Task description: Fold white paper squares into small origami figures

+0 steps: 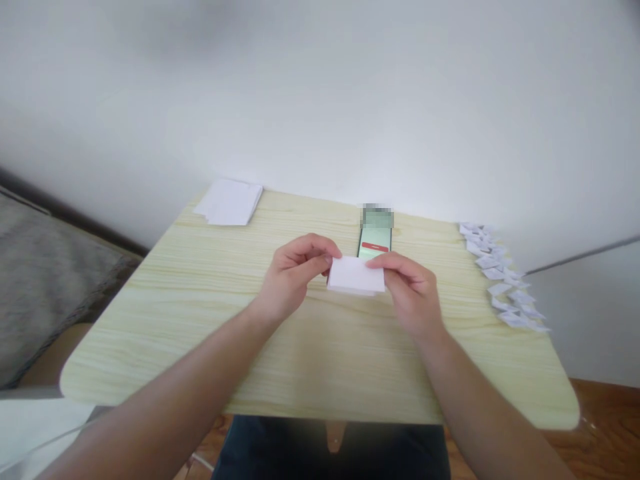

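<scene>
A folded piece of white paper (356,275) is held up over the middle of the table, with a second layer showing along its lower edge. My left hand (297,270) pinches its upper left corner between thumb and fingers. At the right end, my right hand (413,287) grips it with the thumb and index finger near the top edge. Just behind the paper lies a phone (376,237) with a lit green screen and a red bar; the paper and my right hand cover its near end.
On the pale wood-grain table (200,320), a stack of white paper sheets (233,202) lies at the far left. Several small folded paper shapes (500,277) line the right edge. A white wall (320,100) rises behind the table. Grey fabric (40,280) is at the left.
</scene>
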{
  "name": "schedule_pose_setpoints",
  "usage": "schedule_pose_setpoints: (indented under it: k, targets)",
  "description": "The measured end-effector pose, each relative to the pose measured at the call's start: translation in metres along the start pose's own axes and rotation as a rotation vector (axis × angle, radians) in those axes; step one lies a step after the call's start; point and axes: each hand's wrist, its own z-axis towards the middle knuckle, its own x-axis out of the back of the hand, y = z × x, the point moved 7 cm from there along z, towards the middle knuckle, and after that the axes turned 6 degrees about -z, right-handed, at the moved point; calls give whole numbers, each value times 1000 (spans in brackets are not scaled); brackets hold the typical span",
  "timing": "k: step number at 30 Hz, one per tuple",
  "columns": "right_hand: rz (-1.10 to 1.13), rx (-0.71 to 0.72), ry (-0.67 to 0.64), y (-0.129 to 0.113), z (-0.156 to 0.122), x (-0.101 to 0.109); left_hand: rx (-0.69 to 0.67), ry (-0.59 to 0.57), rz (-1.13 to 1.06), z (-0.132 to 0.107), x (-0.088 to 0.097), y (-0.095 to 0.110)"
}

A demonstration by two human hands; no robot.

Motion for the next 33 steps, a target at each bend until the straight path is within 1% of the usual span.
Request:
schedule_pose_setpoints:
  k: [2,4,11,13,15,18,21,23,25,27,29,31,33]
  targets:
    - [-18,69,-21,-7,-1,-1,20,0,-26,0,1,-1]
    - [-29,101,-41,-11,-1,-3,41,3,-37,1,2,-2]
    - [-10,37,-105,-10,-1,-7,47,-35,43,0,0,-2]
    - [-17,37,-135,-10,-1,-9,102,-75,91,0,-3,-7]
    - [-27,51,-153,-11,-2,-10,171,-139,167,-2,-7,-15]
    - [-23,36,-117,-8,-1,-8,225,-217,264,-4,-10,-24]
    - [92,-18,-47,0,1,-6,236,-243,276,-5,-11,-26]
    - [187,-66,-17,7,2,-5,232,-242,258,-5,-12,-24]
    - [285,-139,0,15,4,-4,207,-213,227,-4,-11,-21]
    - [402,-217,-10,23,5,-5,162,-157,186,-1,-9,-17]
    - [475,-255,-42,27,6,-7,112,-90,147,1,-6,-13]
    - [448,-239,-43,25,5,-7,84,-52,120,2,-4,-13]
    - [357,-199,-4,22,5,-5,83,-59,121,1,-4,-15]
